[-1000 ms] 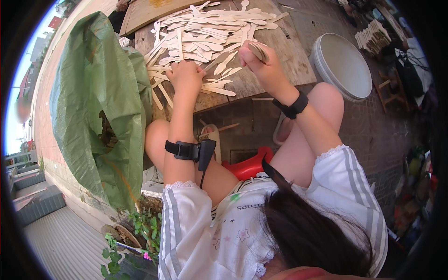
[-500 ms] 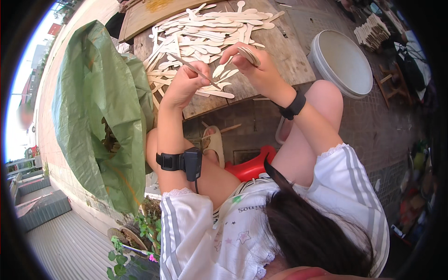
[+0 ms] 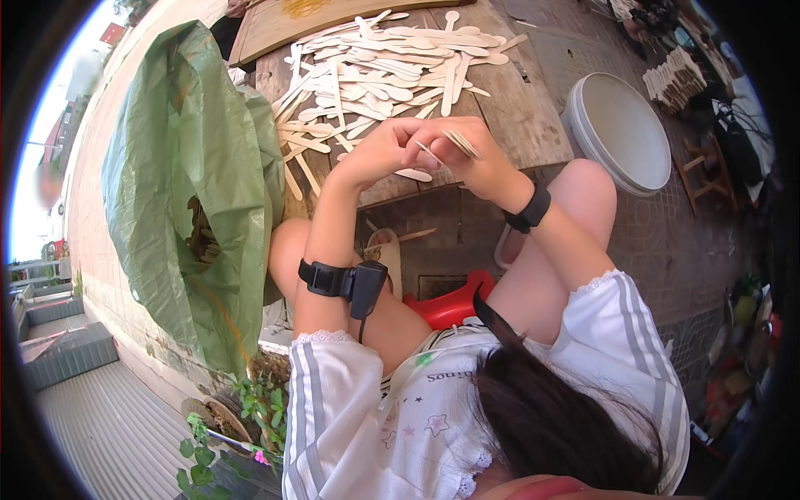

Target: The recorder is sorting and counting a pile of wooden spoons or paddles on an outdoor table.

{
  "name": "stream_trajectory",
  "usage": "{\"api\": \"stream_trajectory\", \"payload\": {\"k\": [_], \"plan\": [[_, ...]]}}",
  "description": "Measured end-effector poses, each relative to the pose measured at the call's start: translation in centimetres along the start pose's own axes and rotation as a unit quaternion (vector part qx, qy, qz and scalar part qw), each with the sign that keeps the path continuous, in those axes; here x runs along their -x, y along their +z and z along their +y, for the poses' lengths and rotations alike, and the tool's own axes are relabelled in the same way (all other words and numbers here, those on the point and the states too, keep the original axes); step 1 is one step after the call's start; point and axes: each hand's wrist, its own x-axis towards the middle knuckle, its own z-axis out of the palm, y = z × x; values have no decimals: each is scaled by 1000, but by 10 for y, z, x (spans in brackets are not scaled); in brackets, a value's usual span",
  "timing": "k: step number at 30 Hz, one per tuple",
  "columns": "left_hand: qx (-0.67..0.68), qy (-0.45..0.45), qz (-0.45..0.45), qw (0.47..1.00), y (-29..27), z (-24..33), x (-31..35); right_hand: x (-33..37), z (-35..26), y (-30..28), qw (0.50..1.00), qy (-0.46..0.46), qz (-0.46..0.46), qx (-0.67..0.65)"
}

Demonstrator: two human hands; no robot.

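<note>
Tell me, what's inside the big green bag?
Through the opening of the green bag a dark pile of brownish wooden pieces shows. The plastic covers the rest, so how far down they go stays hidden.

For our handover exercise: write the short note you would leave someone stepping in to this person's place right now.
Left hand: raised over the table edge, fingertips on a wooden spoon passed between both hands.
Right hand: grip shut on a small stack of wooden spoons.
Loose spoons lie spread across the wooden table; green sack at the left.
Done: a few gathered. Left: most of the pile.
</note>
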Motion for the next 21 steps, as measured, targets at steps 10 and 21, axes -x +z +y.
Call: {"api": "stream_trajectory", "payload": {"k": [10,21], "plan": [[58,16,30,998,2,-24,-11,-7,-5,-9,991,-14,-38,-125],[-6,96,294,951,-50,11,20,-12,24,-35,942,174,269,-104]]}}
